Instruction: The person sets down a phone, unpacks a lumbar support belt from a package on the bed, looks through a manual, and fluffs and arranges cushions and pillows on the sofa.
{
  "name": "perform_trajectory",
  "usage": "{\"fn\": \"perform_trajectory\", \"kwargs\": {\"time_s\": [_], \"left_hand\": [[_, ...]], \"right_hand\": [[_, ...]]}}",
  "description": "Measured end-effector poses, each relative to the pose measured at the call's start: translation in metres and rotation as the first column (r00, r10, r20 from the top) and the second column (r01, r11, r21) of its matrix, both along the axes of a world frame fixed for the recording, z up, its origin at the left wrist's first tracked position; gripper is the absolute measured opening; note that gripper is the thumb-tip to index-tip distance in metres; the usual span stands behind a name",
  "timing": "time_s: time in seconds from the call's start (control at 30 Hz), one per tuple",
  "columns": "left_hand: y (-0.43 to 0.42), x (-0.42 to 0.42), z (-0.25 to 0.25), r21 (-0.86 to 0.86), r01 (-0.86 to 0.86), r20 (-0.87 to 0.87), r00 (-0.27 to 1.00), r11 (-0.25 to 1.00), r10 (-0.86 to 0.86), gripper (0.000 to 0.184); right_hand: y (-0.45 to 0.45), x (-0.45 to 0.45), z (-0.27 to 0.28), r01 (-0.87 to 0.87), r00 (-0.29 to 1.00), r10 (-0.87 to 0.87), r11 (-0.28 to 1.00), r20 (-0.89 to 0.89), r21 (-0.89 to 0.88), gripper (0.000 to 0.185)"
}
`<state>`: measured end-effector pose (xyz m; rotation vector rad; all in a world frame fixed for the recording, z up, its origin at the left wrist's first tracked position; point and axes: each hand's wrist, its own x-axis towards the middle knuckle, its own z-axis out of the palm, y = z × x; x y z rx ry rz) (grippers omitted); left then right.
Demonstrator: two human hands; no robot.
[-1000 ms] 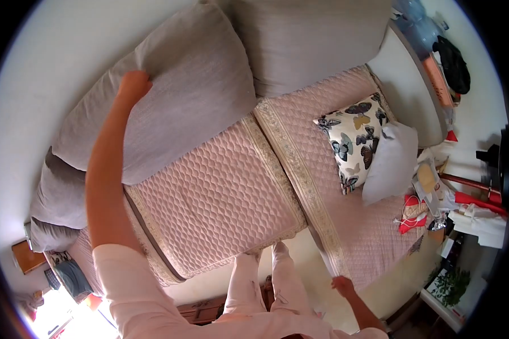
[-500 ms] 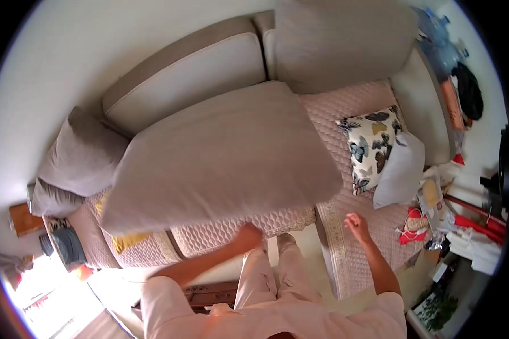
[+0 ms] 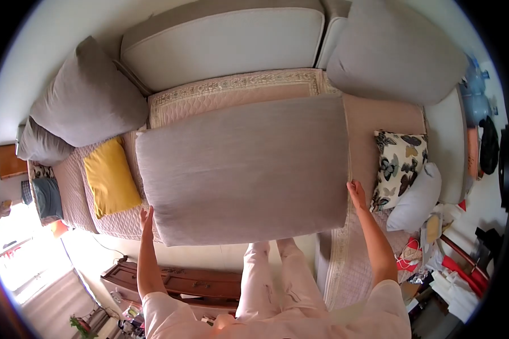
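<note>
Head view: left hand (image 3: pixel 146 218) and right hand (image 3: pixel 356 195) sit at opposite ends of the large grey cushion (image 3: pixel 246 169), fingers apart, firm contact unconfirmed. Cushion overhangs the sofa (image 3: pixel 223 42) front; uneven support could tip it floorward.

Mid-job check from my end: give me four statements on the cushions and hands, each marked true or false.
1. The left hand and right hand are at opposite sides of the large cushion. True.
2. The yellow pillow is on the right hand's side. False: the yellow pillow is on the left hand's side.
3. The butterfly pillow is beside a pale pillow. True.
4. The large cushion hides the whole quilt. False: quilt shows around it.
</note>
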<state>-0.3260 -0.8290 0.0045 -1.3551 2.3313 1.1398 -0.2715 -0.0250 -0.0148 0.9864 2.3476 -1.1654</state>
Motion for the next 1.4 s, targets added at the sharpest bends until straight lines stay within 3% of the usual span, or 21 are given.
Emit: {"fn": "perform_trajectory", "kwargs": {"time_s": [0.07, 0.13, 0.23, 0.33, 0.37, 0.43, 0.47, 0.57, 0.63, 0.67, 0.7, 0.73, 0.77, 0.83, 0.87, 0.93, 0.97, 1.0, 1.1, 1.17, 1.4], "left_hand": [[0.001, -0.005, -0.022, 0.282, 0.146, -0.071, 0.989, 0.948, -0.131, 0.075], [-0.002, -0.012, -0.064, 0.089, 0.107, -0.055, 0.993, 0.990, -0.102, 0.077], [-0.006, -0.035, -0.067, 0.065, -0.021, -0.048, 0.999, 0.998, 0.024, 0.076], [0.013, -0.047, -0.043, 0.034, 0.044, -0.118, 0.992, 0.998, -0.040, 0.071], [0.023, -0.043, -0.032, -0.087, -0.008, -0.131, 0.991, 0.996, -0.004, 0.058], [0.056, -0.033, 0.029, -0.008, -0.092, -0.280, 0.956, 0.996, 0.086, 0.052], [0.065, -0.027, 0.048, 0.042, -0.131, -0.351, 0.926, 0.991, 0.137, 0.048], [0.038, 0.009, 0.042, -0.119, 0.043, -0.124, 0.991, 0.992, -0.058, 0.036], [-0.011, -0.002, 0.019, -0.399, 0.316, -0.234, 0.873, 0.861, -0.429, 0.031], [-0.023, -0.006, 0.009, -0.536, 0.408, -0.244, 0.763, 0.739, -0.598, 0.030], [-0.005, -0.040, 0.033, -0.661, 0.347, -0.272, 0.716, 0.666, -0.643, 0.030], [0.029, -0.095, 0.085, -0.771, 0.266, -0.288, 0.665, 0.579, -0.689, 0.032], [0.070, -0.132, 0.142, -0.704, 0.295, -0.314, 0.687, 0.646, -0.656, 0.043], [0.147, -0.170, 0.211, -0.661, 0.270, -0.476, 0.570, 0.700, -0.669, 0.045], [0.172, -0.170, 0.216, -0.728, 0.257, -0.480, 0.472, 0.636, -0.740, 0.046], [0.203, -0.154, 0.192, -0.740, 0.335, -0.480, 0.344, 0.583, -0.807, 0.062], [0.219, -0.129, 0.160, -0.604, 0.494, -0.480, 0.401, 0.625, -0.781, 0.078], [0.239, -0.118, 0.131, -0.564, 0.590, -0.479, 0.336, 0.578, -0.811, 0.083], [0.255, -0.067, 0.019, -0.451, 0.767, -0.047, 0.491, 0.457, -0.870, 0.063], [0.251, -0.086, -0.020, -0.495, 0.778, 0.002, 0.445, 0.386, -0.895, 0.057], [0.260, -0.196, -0.084, -0.588, 0.731, -0.003, 0.425, 0.345, -0.905, 0.055]], "right_hand": [[-0.020, -0.020, -0.015, 0.098, 0.995, -0.095, 0.992, 0.033, -0.085, 0.070], [-0.031, -0.035, -0.028, 0.339, 0.941, -0.331, 0.925, 0.072, -0.170, 0.071], [-0.032, -0.062, -0.036, 0.555, 0.827, -0.558, 0.790, 0.068, -0.260, 0.062], [0.000, -0.054, -0.080, 0.325, 0.931, -0.335, 0.942, -0.144, -0.089, 0.050], [-0.003, -0.055, -0.066, 0.368, 0.909, -0.383, 0.923, -0.166, -0.114, 0.047], [-0.008, -0.052, -0.019, 0.456, 0.853, -0.480, 0.877, -0.205, -0.155, 0.042], [0.004, -0.049, -0.010, 0.401, 0.893, -0.402, 0.915, -0.204, -0.051, 0.041], [0.058, -0.030, 0.021, 0.230, 0.971, -0.202, 0.934, -0.127, 0.274, 0.040], [0.085, -0.045, 0.036, 0.202, 0.964, -0.256, 0.872, 0.064, 0.446, 0.039], [0.108, -0.053, 0.027, 0.203, 0.948, -0.120, 0.941, -0.295, 0.270, 0.048], [0.066, -0.105, 0.097, 0.047, 0.952, 0.055, 0.946, -0.302, 0.320, 0.054], [0.005, -0.158, 0.159, -0.010, 0.910, 0.172, 0.918, -0.376, 0.397, 0.052], [-0.056, -0.199, 0.211, -0.050, 0.847, 0.294, 0.874, -0.443, 0.484, 0.050], [-0.144, -0.240, 0.275, -0.173, 0.558, 0.636, 0.718, -0.534, 0.674, 0.046], [-0.171, -0.246, 0.282, -0.183, 0.387, 0.752, 0.630, -0.534, 0.755, 0.045], [-0.214, -0.225, 0.258, -0.332, 0.229, 0.766, 0.642, -0.601, 0.691, 0.047], [-0.229, -0.212, 0.232, -0.421, 0.268, 0.793, 0.607, -0.547, 0.674, 0.049], [-0.236, -0.198, 0.196, -0.510, 0.304, 0.819, 0.571, -0.487, 0.643, 0.052], [-0.228, -0.164, 0.072, -0.690, 0.492, 0.860, 0.480, -0.135, 0.542, 0.056], [-0.218, -0.169, 0.025, -0.748, 0.492, 0.870, 0.431, -0.015, 0.505, 0.056], [-0.233, -0.320, -0.064, -0.581, 0.513, 0.842, 0.485, -0.168, 0.653, 0.053]]}}
